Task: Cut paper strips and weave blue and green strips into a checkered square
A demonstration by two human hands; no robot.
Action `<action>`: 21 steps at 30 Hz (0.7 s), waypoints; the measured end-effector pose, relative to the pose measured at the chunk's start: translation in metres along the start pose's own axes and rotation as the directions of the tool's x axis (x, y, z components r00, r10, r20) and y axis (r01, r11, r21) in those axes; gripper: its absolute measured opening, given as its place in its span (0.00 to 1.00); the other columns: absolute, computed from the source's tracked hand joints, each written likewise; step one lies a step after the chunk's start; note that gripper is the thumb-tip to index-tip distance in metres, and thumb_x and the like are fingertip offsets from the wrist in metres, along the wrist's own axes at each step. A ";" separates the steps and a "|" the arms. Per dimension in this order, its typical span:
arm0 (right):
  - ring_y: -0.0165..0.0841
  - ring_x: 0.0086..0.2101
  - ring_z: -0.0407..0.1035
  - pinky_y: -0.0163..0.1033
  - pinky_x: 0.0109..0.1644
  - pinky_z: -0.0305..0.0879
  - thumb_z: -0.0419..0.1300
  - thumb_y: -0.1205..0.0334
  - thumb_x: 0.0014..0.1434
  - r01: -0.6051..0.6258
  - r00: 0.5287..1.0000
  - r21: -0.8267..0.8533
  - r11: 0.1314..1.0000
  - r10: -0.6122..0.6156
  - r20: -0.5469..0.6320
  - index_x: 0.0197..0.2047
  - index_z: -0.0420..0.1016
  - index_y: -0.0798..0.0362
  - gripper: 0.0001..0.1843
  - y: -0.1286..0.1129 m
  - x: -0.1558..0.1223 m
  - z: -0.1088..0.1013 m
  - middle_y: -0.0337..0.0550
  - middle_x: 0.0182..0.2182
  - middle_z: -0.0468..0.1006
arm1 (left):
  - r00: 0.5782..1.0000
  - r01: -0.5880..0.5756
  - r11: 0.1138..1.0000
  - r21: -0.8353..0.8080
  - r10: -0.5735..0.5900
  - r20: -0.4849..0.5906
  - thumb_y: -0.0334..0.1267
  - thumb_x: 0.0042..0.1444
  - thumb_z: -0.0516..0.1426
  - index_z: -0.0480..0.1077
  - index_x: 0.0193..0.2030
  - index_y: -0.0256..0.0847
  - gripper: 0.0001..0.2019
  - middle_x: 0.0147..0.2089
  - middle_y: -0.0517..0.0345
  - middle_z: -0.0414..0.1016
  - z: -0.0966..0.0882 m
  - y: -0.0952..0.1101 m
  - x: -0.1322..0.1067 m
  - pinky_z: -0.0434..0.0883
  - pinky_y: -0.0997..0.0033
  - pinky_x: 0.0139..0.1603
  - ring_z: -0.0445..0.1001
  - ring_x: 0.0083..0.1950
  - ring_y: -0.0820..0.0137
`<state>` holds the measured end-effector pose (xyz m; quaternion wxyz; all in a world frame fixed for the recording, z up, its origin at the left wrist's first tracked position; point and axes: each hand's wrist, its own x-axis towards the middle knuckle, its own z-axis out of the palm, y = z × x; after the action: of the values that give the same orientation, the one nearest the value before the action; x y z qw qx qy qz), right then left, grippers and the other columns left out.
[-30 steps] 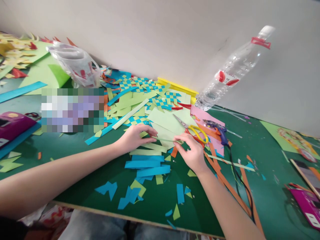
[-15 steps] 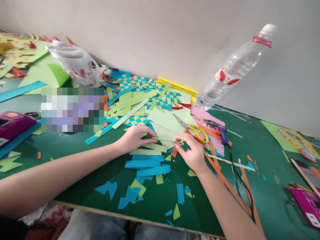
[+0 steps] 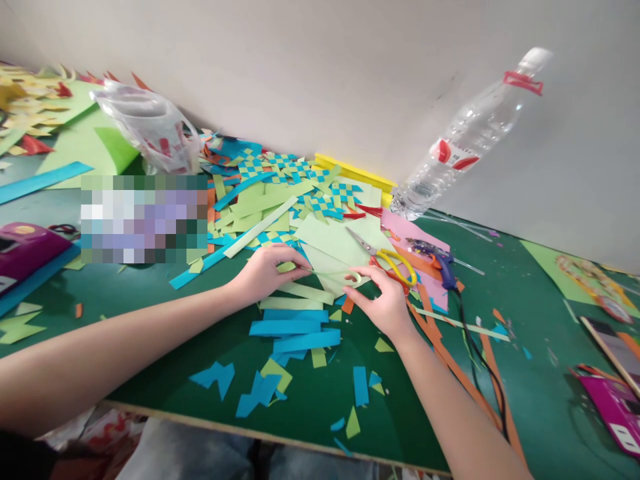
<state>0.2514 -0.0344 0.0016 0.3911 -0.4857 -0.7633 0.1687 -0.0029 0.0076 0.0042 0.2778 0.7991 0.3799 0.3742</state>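
Observation:
A thin pale green paper strip (image 3: pixel 330 273) stretches between my two hands above the green table. Its left end is pinched between the thumb and fingers of my left hand (image 3: pixel 267 272). At its right end the strip bends into a small loop, and the thumb and index finger of my right hand (image 3: pixel 383 297) are around that loop. Scissors (image 3: pixel 395 265) with yellow and orange handles lie just beyond my right hand. Below my hands are several cut blue paper strips (image 3: pixel 295 328) and a few light green strips (image 3: pixel 293 304).
Woven blue-and-green paper pieces (image 3: pixel 330 200) pile up at the back. A clear plastic bottle (image 3: pixel 465 140) stands near the wall. A blue glue gun (image 3: pixel 445 267) with a black cord lies at right. A white bagged cup (image 3: pixel 150 130) and a purple device (image 3: pixel 30 250) are at left.
The loop at the strip's right end has become rounder and more visible. My right thumb and index finger have spread slightly apart around it; my left hand has shifted slightly.

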 end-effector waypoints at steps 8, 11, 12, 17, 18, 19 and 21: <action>0.36 0.40 0.74 0.42 0.48 0.71 0.63 0.57 0.58 0.029 0.999 0.025 0.999 -0.028 -0.031 0.39 0.77 0.50 0.07 0.001 0.001 -0.001 0.42 0.34 0.79 | 0.999 0.036 0.999 0.024 -0.035 -0.025 0.43 0.56 0.60 0.76 0.33 0.42 0.08 0.32 0.58 0.79 -0.001 0.003 0.001 0.72 0.71 0.41 0.75 0.35 0.70; 0.36 0.39 0.75 0.42 0.48 0.72 0.62 0.56 0.59 0.028 0.999 0.023 0.999 -0.027 -0.022 0.41 0.78 0.50 0.09 -0.001 0.001 -0.002 0.42 0.34 0.80 | 0.998 0.066 0.998 0.017 -0.066 -0.024 0.42 0.55 0.60 0.76 0.33 0.41 0.07 0.33 0.58 0.79 -0.002 0.003 0.002 0.72 0.71 0.41 0.76 0.35 0.70; 0.35 0.39 0.75 0.42 0.48 0.72 0.61 0.56 0.60 0.027 0.999 0.021 0.999 -0.027 -0.024 0.41 0.78 0.50 0.09 -0.001 0.001 -0.002 0.42 0.34 0.81 | 0.997 0.077 0.997 0.015 -0.076 -0.023 0.42 0.55 0.60 0.76 0.33 0.41 0.07 0.33 0.58 0.80 -0.002 0.002 0.001 0.72 0.71 0.41 0.76 0.35 0.70; 0.34 0.36 0.76 0.41 0.46 0.73 0.60 0.57 0.60 0.007 0.998 0.022 1.000 -0.006 -0.058 0.39 0.79 0.50 0.08 -0.002 0.003 -0.002 0.42 0.34 0.82 | 0.992 0.121 0.993 0.002 -0.120 -0.022 0.44 0.54 0.60 0.76 0.33 0.41 0.09 0.33 0.58 0.80 -0.001 0.002 0.001 0.74 0.71 0.41 0.76 0.34 0.70; 0.34 0.36 0.76 0.40 0.45 0.73 0.61 0.57 0.60 -0.001 0.998 0.026 1.000 0.003 -0.058 0.38 0.79 0.50 0.08 -0.002 0.003 -0.002 0.43 0.34 0.82 | 0.992 0.126 0.992 0.000 -0.126 -0.024 0.45 0.54 0.60 0.76 0.33 0.41 0.10 0.33 0.58 0.80 -0.001 0.002 0.001 0.74 0.71 0.41 0.76 0.34 0.70; 0.35 0.36 0.76 0.40 0.44 0.74 0.61 0.57 0.60 -0.008 0.998 0.031 1.000 0.009 -0.057 0.38 0.79 0.50 0.08 -0.002 0.003 -0.002 0.43 0.34 0.82 | 0.991 0.131 0.991 -0.003 -0.131 -0.024 0.45 0.54 0.60 0.76 0.33 0.41 0.10 0.33 0.58 0.80 -0.001 0.002 0.001 0.74 0.71 0.40 0.76 0.34 0.70; 0.35 0.36 0.76 0.40 0.42 0.74 0.60 0.57 0.60 -0.019 0.998 0.046 0.999 0.022 -0.052 0.37 0.79 0.50 0.08 -0.002 0.003 -0.002 0.42 0.33 0.82 | 0.989 0.143 0.990 -0.010 -0.143 -0.022 0.46 0.54 0.61 0.76 0.34 0.41 0.11 0.34 0.58 0.80 -0.002 0.002 0.002 0.74 0.71 0.40 0.77 0.34 0.70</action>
<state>0.2514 -0.0329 0.0051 0.4201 -0.4888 -0.7437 0.1774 -0.0029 0.0080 0.0073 0.3029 0.7644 0.4377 0.3638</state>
